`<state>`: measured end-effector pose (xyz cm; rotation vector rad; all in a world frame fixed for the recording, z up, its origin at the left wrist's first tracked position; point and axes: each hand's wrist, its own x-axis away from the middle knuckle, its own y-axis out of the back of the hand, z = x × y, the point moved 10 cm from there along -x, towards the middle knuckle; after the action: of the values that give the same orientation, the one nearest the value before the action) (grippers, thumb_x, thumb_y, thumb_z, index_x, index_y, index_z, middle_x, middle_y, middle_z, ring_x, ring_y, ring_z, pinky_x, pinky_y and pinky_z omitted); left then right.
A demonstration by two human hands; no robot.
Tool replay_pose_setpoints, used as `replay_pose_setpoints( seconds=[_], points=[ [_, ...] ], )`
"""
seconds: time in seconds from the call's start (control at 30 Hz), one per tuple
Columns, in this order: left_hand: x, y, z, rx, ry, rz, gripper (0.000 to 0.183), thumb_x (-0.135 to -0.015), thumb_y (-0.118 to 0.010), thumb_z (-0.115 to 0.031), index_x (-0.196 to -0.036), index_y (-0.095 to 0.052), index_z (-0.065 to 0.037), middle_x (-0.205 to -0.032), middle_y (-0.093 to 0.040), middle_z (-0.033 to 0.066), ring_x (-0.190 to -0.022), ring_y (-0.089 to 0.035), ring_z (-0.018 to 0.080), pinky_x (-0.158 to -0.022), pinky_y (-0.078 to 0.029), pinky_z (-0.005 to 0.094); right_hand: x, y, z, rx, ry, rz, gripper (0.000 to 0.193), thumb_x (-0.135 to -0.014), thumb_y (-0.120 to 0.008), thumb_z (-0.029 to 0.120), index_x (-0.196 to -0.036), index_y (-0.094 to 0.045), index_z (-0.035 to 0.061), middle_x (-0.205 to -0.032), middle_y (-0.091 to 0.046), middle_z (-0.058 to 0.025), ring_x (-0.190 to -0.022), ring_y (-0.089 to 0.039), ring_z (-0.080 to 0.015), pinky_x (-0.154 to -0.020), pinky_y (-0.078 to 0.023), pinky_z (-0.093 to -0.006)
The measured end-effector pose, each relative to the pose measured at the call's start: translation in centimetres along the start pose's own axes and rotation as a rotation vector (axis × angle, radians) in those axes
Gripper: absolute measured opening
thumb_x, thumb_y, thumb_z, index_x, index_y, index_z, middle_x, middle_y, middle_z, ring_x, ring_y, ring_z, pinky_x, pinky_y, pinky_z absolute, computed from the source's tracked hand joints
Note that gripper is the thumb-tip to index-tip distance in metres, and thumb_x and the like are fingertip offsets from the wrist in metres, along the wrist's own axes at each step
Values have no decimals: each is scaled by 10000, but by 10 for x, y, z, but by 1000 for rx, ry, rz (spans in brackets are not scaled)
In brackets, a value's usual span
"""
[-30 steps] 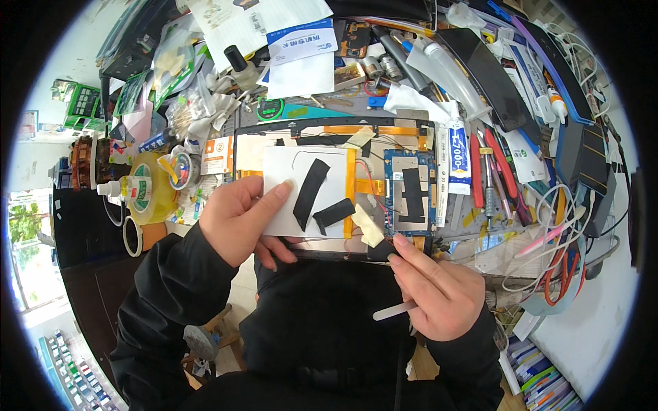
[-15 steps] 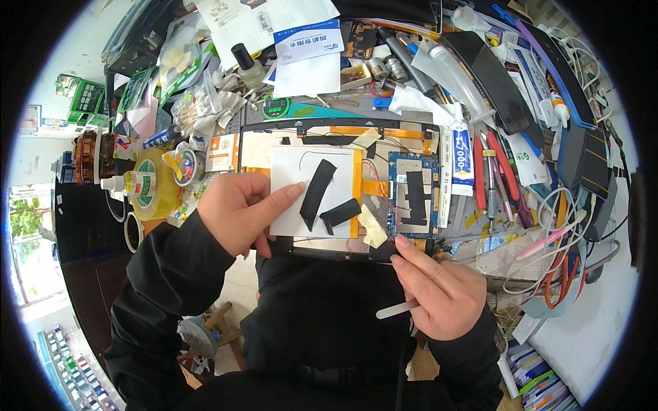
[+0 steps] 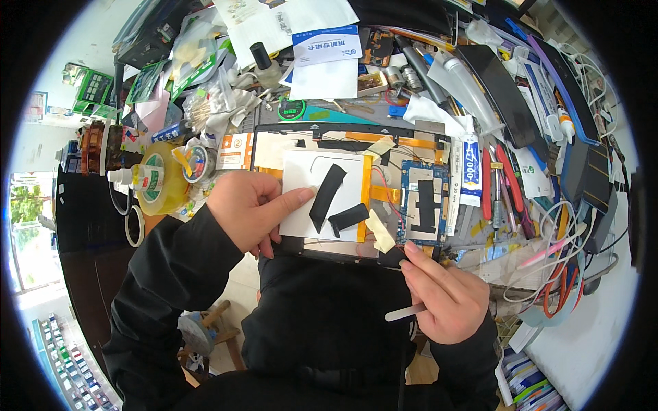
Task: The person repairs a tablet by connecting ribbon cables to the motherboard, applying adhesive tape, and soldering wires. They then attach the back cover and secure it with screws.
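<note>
An opened tablet (image 3: 308,248) lies at the bench's near edge, its insides facing up. My left hand (image 3: 248,209) grips its left side, thumb on the white battery (image 3: 299,212) and fingers around the frame edge. Strips of black tape (image 3: 327,198) cross the battery. Cream tape (image 3: 380,231) sits beside its orange edge. To the right is a blue circuit board (image 3: 411,178) with black tape on it. My right hand (image 3: 449,296) is closed, fingertips at the frame's lower right edge, a flat metal pry tool (image 3: 404,313) sticking out from its curled fingers.
Right of the tablet lie a blue-and-white glue tube (image 3: 471,171), red-handled pliers (image 3: 487,183) and tangled white cables (image 3: 548,253). At left stand a yellow tape roll (image 3: 164,179) and a white-capped bottle (image 3: 130,177). Phones (image 3: 497,92), papers (image 3: 329,51) and cotton swabs (image 3: 202,120) crowd the far side.
The whole bench, tablet included, appears slightly further right and lower in the picture. Both hands keep the same hold on the tablet and the pry tool.
</note>
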<state>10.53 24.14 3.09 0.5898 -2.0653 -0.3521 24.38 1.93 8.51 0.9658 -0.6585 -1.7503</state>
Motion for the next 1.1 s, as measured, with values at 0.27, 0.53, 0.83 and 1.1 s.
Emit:
replay_pose_setpoints(
  seconds=[0.27,0.53,0.83,1.1],
  points=[
    [0,4,-12,-156,-121,-31,548,-1000,-696,-413,-629,-598,-21,-527,-608,56,-420,-624,117,-369,-458,236,1,-1,-1,-2,-18,9,292,-727,-746,-81,-1012,-754,-18,-1175,-756,-150,-595,-653,-216,-534,-499,-289],
    [-1,6,-12,-188,-178,-61,559,-998,-691,-430,-638,-620,-9,-531,-597,47,-400,-596,114,-367,-457,239,5,-5,0,4,54,-24,391,-706,-711,-59,-1092,-758,-20,-1260,-729,-141,-542,-595,-174,-500,-474,-273],
    [88,0,-54,-451,-1319,-465,229,-800,-855,-104,-969,-721,-26,-908,-721,125,-774,-732,226,-645,-584,326,4,-4,1,19,34,-21,336,-750,-730,-61,-1081,-760,-10,-1239,-736,-146,-549,-611,-189,-502,-474,-280],
    [70,-34,-4,-784,-1131,-347,822,-895,-697,-577,-1462,-539,-2,-1535,-512,196,-1475,-427,380,-1229,-282,551,2,-7,1,41,46,-6,320,-762,-745,-54,-1079,-757,-16,-1225,-738,-160,-585,-655,-207,-528,-497,-286]
  ],
)
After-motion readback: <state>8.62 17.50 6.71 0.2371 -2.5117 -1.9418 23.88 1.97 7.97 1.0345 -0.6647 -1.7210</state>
